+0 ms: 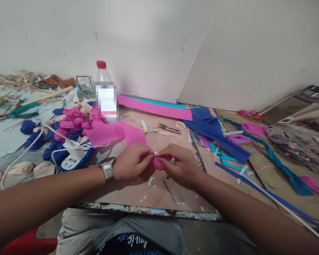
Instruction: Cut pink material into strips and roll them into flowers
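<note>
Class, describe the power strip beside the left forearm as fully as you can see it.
The power strip has a smooth white face, apparently plastic, with dark socket slots and a bright blue rim. It lies face up, slanting away to the right. A white plug unit sits on its farther part, with white cable looping nearby. Dark blue fabric bundles crowd its left side. The left forearm partly hides its near edge; contact is unclear.
</note>
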Action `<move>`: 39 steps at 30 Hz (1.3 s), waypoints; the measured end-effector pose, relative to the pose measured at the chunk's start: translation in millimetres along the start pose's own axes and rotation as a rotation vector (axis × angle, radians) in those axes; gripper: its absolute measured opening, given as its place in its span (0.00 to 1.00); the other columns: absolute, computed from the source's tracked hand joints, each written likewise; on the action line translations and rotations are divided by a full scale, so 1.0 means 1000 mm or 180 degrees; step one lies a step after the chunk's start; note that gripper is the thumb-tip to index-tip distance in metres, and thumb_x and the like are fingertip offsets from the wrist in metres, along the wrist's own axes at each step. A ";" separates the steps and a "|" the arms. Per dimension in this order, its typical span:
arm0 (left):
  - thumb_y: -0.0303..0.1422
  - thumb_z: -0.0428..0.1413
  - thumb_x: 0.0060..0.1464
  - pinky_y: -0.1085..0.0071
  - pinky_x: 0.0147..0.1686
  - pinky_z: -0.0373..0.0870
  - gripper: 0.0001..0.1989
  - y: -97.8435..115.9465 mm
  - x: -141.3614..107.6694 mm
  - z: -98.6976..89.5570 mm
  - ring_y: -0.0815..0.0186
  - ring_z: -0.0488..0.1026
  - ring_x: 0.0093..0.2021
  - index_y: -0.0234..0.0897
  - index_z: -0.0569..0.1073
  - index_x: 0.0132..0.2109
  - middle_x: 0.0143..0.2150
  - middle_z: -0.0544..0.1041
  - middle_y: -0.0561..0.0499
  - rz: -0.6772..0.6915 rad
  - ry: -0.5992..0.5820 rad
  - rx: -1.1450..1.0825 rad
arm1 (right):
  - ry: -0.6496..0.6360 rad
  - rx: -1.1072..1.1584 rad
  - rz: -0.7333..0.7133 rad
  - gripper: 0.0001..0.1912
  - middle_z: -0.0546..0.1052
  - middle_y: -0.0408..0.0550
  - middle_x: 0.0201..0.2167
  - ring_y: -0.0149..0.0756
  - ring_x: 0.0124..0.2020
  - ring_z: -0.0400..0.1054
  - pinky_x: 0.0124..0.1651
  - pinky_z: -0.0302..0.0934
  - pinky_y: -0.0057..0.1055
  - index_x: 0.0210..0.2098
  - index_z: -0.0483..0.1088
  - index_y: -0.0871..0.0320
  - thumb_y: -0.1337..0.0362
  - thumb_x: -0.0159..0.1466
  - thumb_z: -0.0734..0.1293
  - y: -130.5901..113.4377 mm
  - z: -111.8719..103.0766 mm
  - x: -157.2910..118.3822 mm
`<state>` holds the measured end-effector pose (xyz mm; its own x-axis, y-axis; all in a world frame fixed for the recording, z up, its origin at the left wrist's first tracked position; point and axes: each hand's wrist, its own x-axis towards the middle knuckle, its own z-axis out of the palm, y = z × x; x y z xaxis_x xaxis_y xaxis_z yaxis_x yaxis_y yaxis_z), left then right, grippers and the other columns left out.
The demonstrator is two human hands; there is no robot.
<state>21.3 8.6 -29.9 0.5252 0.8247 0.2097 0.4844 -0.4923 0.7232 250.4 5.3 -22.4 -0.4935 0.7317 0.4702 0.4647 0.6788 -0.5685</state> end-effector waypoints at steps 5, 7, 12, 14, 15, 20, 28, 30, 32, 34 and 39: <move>0.37 0.51 0.68 0.66 0.40 0.70 0.15 0.001 0.000 -0.001 0.60 0.78 0.39 0.36 0.81 0.43 0.39 0.83 0.46 -0.0209 -0.0091 -0.0326 | -0.0013 0.0024 -0.0063 0.04 0.83 0.45 0.34 0.34 0.35 0.76 0.43 0.68 0.33 0.42 0.80 0.54 0.67 0.69 0.72 -0.001 -0.001 0.001; 0.36 0.52 0.67 0.68 0.39 0.71 0.14 0.000 0.000 0.000 0.61 0.78 0.38 0.36 0.81 0.42 0.38 0.84 0.47 -0.0252 -0.0101 -0.0493 | -0.0012 0.0015 -0.0077 0.04 0.83 0.45 0.34 0.34 0.36 0.76 0.44 0.68 0.34 0.42 0.80 0.54 0.67 0.69 0.72 0.000 0.000 0.001; 0.35 0.53 0.66 0.68 0.39 0.73 0.12 0.000 -0.002 0.000 0.62 0.79 0.37 0.35 0.80 0.43 0.38 0.84 0.48 -0.0308 -0.0136 -0.0763 | 0.0003 -0.0006 -0.0128 0.05 0.83 0.45 0.34 0.35 0.36 0.76 0.44 0.68 0.35 0.42 0.80 0.53 0.68 0.69 0.71 0.002 0.000 0.001; 0.38 0.53 0.68 0.69 0.39 0.73 0.14 0.001 -0.002 -0.001 0.62 0.79 0.38 0.35 0.80 0.43 0.38 0.84 0.47 -0.0280 -0.0143 -0.0840 | -0.0003 -0.0017 -0.0173 0.04 0.83 0.45 0.34 0.36 0.37 0.76 0.44 0.68 0.36 0.42 0.80 0.53 0.68 0.69 0.71 0.002 0.000 0.001; 0.39 0.52 0.69 0.69 0.38 0.73 0.16 0.002 -0.003 -0.002 0.63 0.79 0.37 0.35 0.80 0.42 0.38 0.84 0.47 -0.0263 -0.0141 -0.0867 | -0.0003 -0.0020 -0.0197 0.05 0.83 0.46 0.35 0.37 0.37 0.76 0.45 0.69 0.37 0.42 0.80 0.53 0.68 0.69 0.71 0.002 0.000 0.001; 0.41 0.51 0.70 0.71 0.35 0.72 0.17 0.004 -0.002 -0.001 0.65 0.77 0.35 0.35 0.79 0.40 0.35 0.82 0.49 -0.0328 -0.0099 -0.0926 | -0.0012 -0.0031 -0.0295 0.06 0.84 0.46 0.36 0.38 0.39 0.77 0.45 0.69 0.38 0.42 0.80 0.52 0.69 0.69 0.70 0.001 0.000 0.000; 0.39 0.53 0.67 0.69 0.37 0.73 0.14 0.003 -0.001 0.000 0.63 0.78 0.36 0.35 0.80 0.41 0.36 0.83 0.48 -0.0393 -0.0107 -0.0814 | 0.0013 -0.0150 -0.0263 0.04 0.83 0.45 0.35 0.37 0.38 0.76 0.46 0.68 0.37 0.43 0.79 0.53 0.67 0.70 0.71 -0.003 -0.001 0.001; 0.39 0.54 0.67 0.69 0.38 0.73 0.14 0.003 -0.001 0.000 0.63 0.78 0.36 0.35 0.80 0.41 0.36 0.83 0.48 -0.0378 -0.0065 -0.0745 | -0.0001 -0.0203 -0.0208 0.04 0.83 0.46 0.35 0.37 0.37 0.76 0.46 0.67 0.37 0.44 0.79 0.54 0.65 0.70 0.72 -0.004 -0.001 0.001; 0.38 0.54 0.66 0.69 0.38 0.72 0.13 0.003 -0.001 0.001 0.63 0.78 0.36 0.36 0.80 0.41 0.36 0.84 0.48 -0.0354 -0.0009 -0.0658 | -0.0027 -0.0225 -0.0176 0.04 0.84 0.46 0.35 0.38 0.38 0.76 0.46 0.67 0.38 0.44 0.80 0.53 0.65 0.70 0.71 -0.003 -0.001 0.001; 0.39 0.55 0.66 0.68 0.38 0.72 0.13 0.003 -0.001 0.001 0.63 0.78 0.37 0.36 0.81 0.41 0.37 0.84 0.49 -0.0334 0.0045 -0.0564 | -0.0037 -0.0238 -0.0161 0.04 0.84 0.46 0.35 0.38 0.38 0.77 0.47 0.67 0.38 0.43 0.80 0.53 0.65 0.71 0.71 -0.002 0.000 0.001; 0.39 0.54 0.67 0.68 0.38 0.71 0.14 0.003 -0.001 0.002 0.62 0.78 0.37 0.37 0.81 0.41 0.37 0.84 0.49 -0.0228 0.0176 -0.0350 | 0.0027 -0.0313 -0.0093 0.04 0.84 0.47 0.37 0.39 0.39 0.77 0.47 0.67 0.38 0.43 0.79 0.53 0.63 0.71 0.70 -0.001 0.002 0.001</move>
<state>24.0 5.7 -29.0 0.4512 0.8723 0.1885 0.4382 -0.4006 0.8047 248.5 5.7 -22.5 -0.5018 0.7118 0.4915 0.5204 0.7023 -0.4858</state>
